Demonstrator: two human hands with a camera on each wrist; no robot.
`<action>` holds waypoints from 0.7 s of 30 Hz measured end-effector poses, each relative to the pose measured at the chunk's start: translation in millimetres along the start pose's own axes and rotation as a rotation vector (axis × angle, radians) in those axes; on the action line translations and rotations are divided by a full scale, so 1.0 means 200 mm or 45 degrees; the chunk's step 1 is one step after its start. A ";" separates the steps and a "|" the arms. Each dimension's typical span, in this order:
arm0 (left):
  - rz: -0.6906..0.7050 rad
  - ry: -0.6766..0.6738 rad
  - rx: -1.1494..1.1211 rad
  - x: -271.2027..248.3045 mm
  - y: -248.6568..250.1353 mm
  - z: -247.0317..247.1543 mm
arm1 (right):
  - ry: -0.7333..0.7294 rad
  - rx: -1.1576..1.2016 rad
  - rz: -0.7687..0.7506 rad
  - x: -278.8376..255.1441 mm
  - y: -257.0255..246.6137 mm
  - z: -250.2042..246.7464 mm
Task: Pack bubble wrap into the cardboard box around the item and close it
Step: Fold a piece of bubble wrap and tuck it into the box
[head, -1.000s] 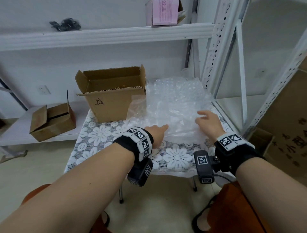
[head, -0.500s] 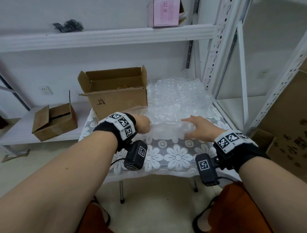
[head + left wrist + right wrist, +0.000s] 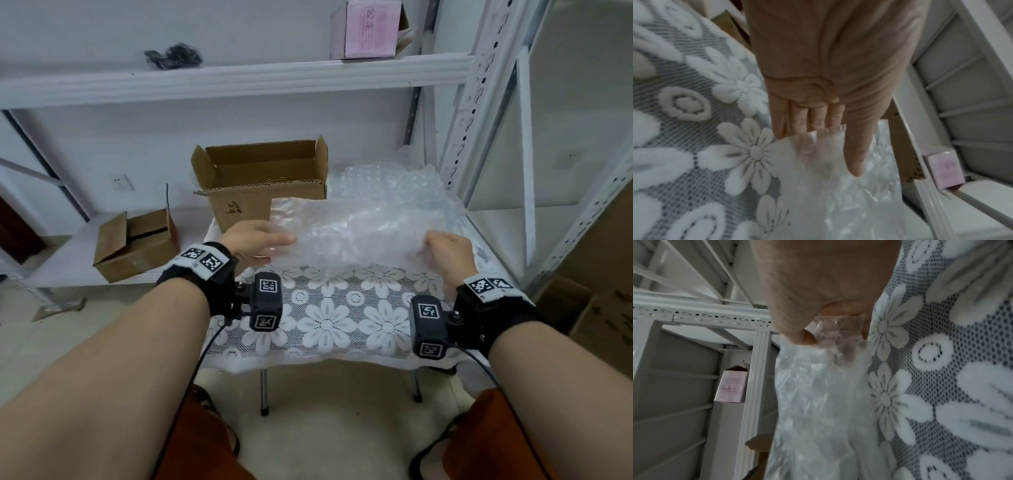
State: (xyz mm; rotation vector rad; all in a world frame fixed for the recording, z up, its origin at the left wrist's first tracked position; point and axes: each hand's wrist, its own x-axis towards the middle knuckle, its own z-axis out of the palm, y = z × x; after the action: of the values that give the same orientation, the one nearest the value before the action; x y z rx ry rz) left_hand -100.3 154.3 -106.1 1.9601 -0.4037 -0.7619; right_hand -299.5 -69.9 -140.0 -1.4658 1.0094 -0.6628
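Note:
A brown cardboard box (image 3: pixel 260 178) stands open on the table's far left, its flaps up; what lies inside is hidden by the front wall. A clear bubble wrap sheet (image 3: pixel 349 233) hangs stretched between my two hands just above the table, right of the box. My left hand (image 3: pixel 274 245) pinches the sheet's left edge, thumb on top and fingers (image 3: pixel 813 120) underneath. My right hand (image 3: pixel 435 246) grips the right edge with curled fingers (image 3: pixel 838 327) bunched round the bubble wrap (image 3: pixel 822 402). More bubble wrap (image 3: pixel 394 181) is piled behind.
A lace flower tablecloth (image 3: pixel 342 318) covers the small table. White metal shelving (image 3: pixel 479 85) rises behind and to the right. A smaller cardboard box (image 3: pixel 137 243) sits on the low shelf at left, a pink box (image 3: pixel 370 29) on the upper shelf. Brown cartons (image 3: pixel 599 274) stand at right.
Both hands went from lying flat on the bubble wrap to taking hold of its near edge. They have lifted the sheet and moved apart, the left hand toward the box.

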 end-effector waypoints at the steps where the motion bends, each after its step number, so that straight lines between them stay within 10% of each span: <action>1: -0.021 0.016 -0.067 0.01 -0.03 0.01 | 0.013 0.041 0.019 0.00 0.01 0.01; 21: 0.243 0.731 0.852 0.07 -0.24 0.21 | 0.150 -0.167 -0.093 -0.04 0.10 0.17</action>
State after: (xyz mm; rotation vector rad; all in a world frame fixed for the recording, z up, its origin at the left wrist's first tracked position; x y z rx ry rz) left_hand -118.7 141.6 -168.4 2.5897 -0.5208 0.1077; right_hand -278.0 -45.3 -162.9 -1.5987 1.1121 -0.7545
